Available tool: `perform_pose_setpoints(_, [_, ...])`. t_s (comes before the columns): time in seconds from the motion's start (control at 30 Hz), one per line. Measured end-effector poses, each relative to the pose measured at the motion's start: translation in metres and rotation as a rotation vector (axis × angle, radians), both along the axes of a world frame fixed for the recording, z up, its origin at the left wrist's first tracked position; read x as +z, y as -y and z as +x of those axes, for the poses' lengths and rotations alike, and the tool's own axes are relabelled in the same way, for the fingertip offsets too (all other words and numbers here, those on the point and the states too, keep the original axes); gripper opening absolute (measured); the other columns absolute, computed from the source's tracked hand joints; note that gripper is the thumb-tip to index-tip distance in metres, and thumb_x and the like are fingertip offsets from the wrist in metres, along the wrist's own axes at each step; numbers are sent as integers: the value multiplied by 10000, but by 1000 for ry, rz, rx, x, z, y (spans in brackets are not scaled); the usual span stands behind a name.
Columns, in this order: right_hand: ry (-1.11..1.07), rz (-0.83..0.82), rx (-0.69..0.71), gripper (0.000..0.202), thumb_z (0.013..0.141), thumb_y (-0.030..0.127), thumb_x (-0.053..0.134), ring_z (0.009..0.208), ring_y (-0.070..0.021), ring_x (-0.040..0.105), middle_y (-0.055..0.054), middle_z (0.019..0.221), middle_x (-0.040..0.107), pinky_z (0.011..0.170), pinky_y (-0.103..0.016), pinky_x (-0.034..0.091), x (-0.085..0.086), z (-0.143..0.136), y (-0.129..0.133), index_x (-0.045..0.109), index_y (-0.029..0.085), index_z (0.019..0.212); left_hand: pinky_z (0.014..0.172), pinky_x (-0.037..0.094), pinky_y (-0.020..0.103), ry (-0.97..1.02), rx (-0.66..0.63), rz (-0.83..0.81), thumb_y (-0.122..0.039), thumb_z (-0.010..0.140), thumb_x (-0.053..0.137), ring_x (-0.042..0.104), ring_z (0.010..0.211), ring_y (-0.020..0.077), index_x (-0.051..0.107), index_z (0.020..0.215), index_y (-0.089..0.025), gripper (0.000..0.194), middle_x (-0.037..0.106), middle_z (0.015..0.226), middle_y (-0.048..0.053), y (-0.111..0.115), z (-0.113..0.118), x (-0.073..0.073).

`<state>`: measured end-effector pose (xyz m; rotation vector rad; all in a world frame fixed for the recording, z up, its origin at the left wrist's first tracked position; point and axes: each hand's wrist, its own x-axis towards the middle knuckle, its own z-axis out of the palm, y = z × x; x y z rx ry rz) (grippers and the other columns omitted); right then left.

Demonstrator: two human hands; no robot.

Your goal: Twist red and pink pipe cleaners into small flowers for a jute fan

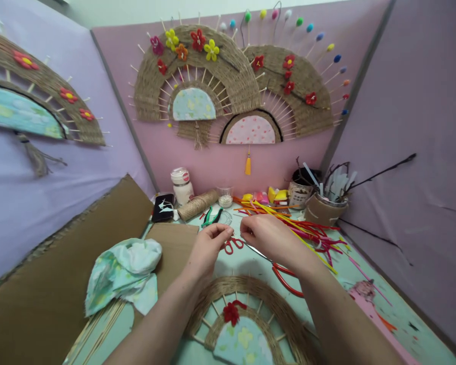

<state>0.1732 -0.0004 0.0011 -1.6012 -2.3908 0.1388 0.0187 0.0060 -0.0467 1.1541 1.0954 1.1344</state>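
Observation:
A red pipe cleaner [233,246] bent into small loops hangs between my two hands. My left hand [210,243] pinches it at its upper left, thumb against forefinger. My right hand [268,235] is closed at its other side, its fingertips partly hidden by the hand itself. Below and to the right lie scissors with red handles [285,279], their blades partly under my right hand. Nearest me rests a woven twine fan [247,284] with a patterned cloth centre [245,340] and a red fuzzy flower [231,313].
Pipe cleaners [319,233] in several colours lie at right. Behind are green-handled pliers [213,216], a twine roll [198,205], a white bottle [182,186] and a pot of sticks [325,210]. Crumpled cloth [125,274] and cardboard [79,253] are at left. Decorated fans [197,71] hang behind.

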Motion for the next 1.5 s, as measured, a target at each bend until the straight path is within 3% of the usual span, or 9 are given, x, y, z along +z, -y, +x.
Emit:
perform_pose_setpoints(0.17, [-44, 25, -48, 155, 736, 134, 511, 545, -128, 517, -33, 614, 624, 503, -252, 227, -7, 9, -8, 620, 187, 640, 479, 324, 209, -50, 93, 72, -422, 656, 674, 426, 500, 70, 602, 719, -149, 289, 557, 620, -21, -8, -10, -4])
perform_pose_setpoints(0.43, [-388, -79, 44, 100, 763, 207, 520, 607, -115, 529, 1, 668, 625, 552, -214, 318, -14, 21, -19, 604, 177, 717, 520, 399, 243, -340, 63, 188, -377, 694, 619, 536, 524, 133, 654, 740, -153, 232, 619, 596, 20, -23, -20, -16])
perform_pose_setpoints(0.67, [-423, -99, 47, 91, 751, 194, 507, 593, -108, 509, 12, 648, 602, 538, -211, 308, -17, 24, -22, 583, 172, 707, 594, 424, 274, -576, 46, 283, -320, 724, 577, 555, 582, 158, 692, 770, -161, 201, 631, 611, 23, -46, -22, -26])
perform_pose_setpoints(0.8, [-427, -90, 53, 92, 756, 196, 513, 575, -100, 497, 19, 632, 598, 535, -208, 300, -16, 25, -23, 591, 171, 715, 763, 457, 307, -614, -36, 369, -182, 685, 599, 616, 792, 192, 706, 911, -166, 251, 691, 881, 75, -72, -9, -15])
perform_pose_setpoints(0.93, [-426, -63, 45, 103, 758, 198, 514, 553, -95, 480, 18, 617, 591, 531, -206, 294, -17, 28, -25, 597, 163, 707, 913, 416, 327, -641, -114, 525, -140, 662, 626, 535, 1104, 228, 710, 942, -213, 301, 590, 1213, 74, -77, 7, -1])
perform_pose_setpoints(1.0, [-433, -49, 17, 104, 758, 206, 523, 566, -99, 494, 9, 640, 610, 538, -207, 296, -17, 29, -26, 608, 167, 711, 900, 419, 335, -621, -53, 494, -214, 713, 606, 577, 1016, 228, 725, 769, -202, 132, 657, 1070, 77, -67, 10, 4])
perform_pose_setpoints(1.13, [-458, -40, -25, 103, 764, 227, 544, 591, -104, 517, 1, 667, 637, 556, -209, 304, -18, 30, -29, 618, 175, 714, 799, 433, 317, -518, -80, 326, -360, 770, 553, 610, 841, 217, 711, 705, -175, 252, 699, 820, 60, -38, 8, 9])
perform_pose_setpoints(1.3, [-462, -31, -8, 99, 757, 214, 551, 583, -99, 494, 13, 636, 611, 557, -209, 305, -21, 25, -29, 618, 168, 699, 765, 431, 282, -304, -185, 83, -311, 696, 645, 593, 877, 193, 693, 920, -171, 269, 687, 952, 72, -21, 5, 10])
perform_pose_setpoints(1.5, [-475, -93, 30, 132, 769, 255, 551, 573, -104, 479, 18, 612, 593, 545, -213, 309, -24, 19, -29, 621, 165, 702, 674, 415, 252, -196, -162, 31, -332, 643, 701, 560, 730, 140, 682, 840, -146, 272, 662, 830, 49, -21, 1, 9])
